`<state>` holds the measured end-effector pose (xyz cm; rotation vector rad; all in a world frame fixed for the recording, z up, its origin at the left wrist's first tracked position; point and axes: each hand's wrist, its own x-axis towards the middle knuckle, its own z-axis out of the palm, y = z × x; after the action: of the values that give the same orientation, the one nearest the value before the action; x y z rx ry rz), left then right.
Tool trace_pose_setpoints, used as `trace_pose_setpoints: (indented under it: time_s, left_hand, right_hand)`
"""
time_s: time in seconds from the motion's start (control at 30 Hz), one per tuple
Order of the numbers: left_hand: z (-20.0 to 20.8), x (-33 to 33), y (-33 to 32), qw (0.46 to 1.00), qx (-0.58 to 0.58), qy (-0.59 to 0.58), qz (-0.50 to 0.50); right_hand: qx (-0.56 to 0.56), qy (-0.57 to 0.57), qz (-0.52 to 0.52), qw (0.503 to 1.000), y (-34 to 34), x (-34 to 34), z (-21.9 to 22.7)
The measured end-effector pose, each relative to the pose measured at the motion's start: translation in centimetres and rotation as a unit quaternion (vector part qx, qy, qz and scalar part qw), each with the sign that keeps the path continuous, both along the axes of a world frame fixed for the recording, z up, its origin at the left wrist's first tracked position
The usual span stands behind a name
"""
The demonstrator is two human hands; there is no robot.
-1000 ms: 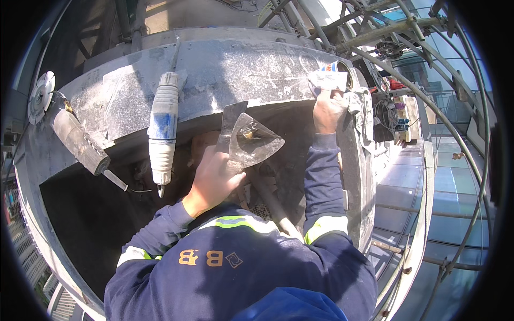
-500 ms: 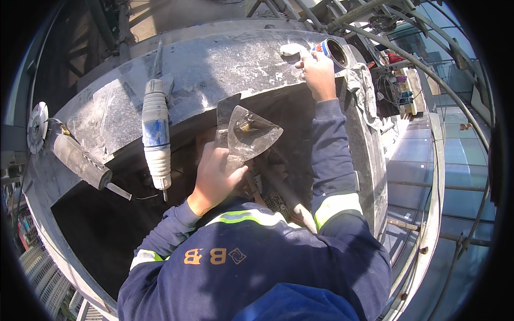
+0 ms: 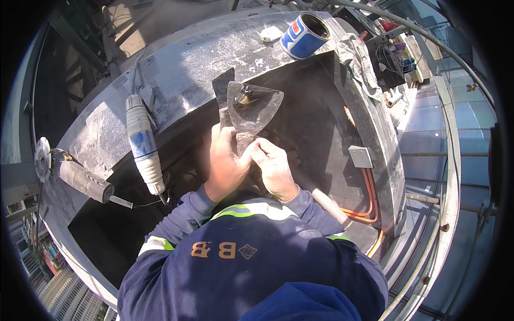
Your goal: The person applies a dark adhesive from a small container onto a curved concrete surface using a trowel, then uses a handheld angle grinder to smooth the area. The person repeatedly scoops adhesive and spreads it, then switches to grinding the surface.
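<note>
A wide-bladed putty knife (image 3: 256,109) is held up in front of me, a brownish lump of paste on its blade. My left hand (image 3: 222,160) is closed around its lower end together with a second, darker flat scraper (image 3: 223,88) standing behind it. Against the putty knife's handle, my right hand (image 3: 276,170) has its thumb and fingers pinched together; whether it also holds something small is hidden. Beyond both hands, an open blue and white can (image 3: 305,36) stands tilted in view on the grey ledge (image 3: 198,64), beside a crumpled white piece (image 3: 271,34).
On the left lie a power tool (image 3: 142,142) wrapped in white tape and an angle grinder (image 3: 80,176) with a disc. A dark recess (image 3: 316,123) opens below the hands, with orange cables (image 3: 369,198) inside. A grey rag (image 3: 356,64) drapes the right edge, near scaffold tubes (image 3: 417,37).
My right hand has come back from the can to the putty knife's handle, leaving the can and white piece on the ledge. The view has shifted, showing more of the recess's right side.
</note>
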<state>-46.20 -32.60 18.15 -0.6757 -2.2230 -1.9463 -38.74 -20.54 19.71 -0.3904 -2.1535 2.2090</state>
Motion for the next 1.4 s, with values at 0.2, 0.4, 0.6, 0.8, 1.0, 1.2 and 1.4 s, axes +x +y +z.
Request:
trace_pose_setpoints:
  time_s: [0.2,0.4,0.6,0.8,1.0,1.2,1.4]
  left_hand:
    - [0.1,1.0,-0.1,0.997,0.005,-0.042,-0.069]
    - [1.5,2.4,-1.8,0.981,0.023,-0.09,-0.171]
    - [1.8,2.7,-3.1,0.947,0.059,-0.205,-0.239]
    - [2.9,2.0,-3.3,0.939,0.06,-0.223,-0.255]
    - [2.7,1.7,-2.6,0.955,0.084,-0.181,-0.222]
    - [0.2,1.9,-2.4,0.967,0.078,-0.116,-0.212]
    - [-0.6,2.0,-2.6,0.963,0.081,-0.139,-0.214]
  right_hand:
    - [-0.22,0.036,-0.049,0.974,2.6,-0.5,-1.1]
    - [-0.338,0.015,0.04,0.94,1.2,-1.5,-0.6]
    - [-0.301,0.035,0.124,0.945,1.8,-1.5,-1.3]
    - [-0.252,-0.009,0.091,0.963,1.7,-2.2,-1.2]
    - [0.245,0.035,0.115,0.962,6.8,-5.2,0.0]
    - [0.236,-0.097,-0.046,0.966,15.0,-11.2,5.0]
    - [0.344,-0.162,0.063,0.923,16.7,-14.0,7.5]
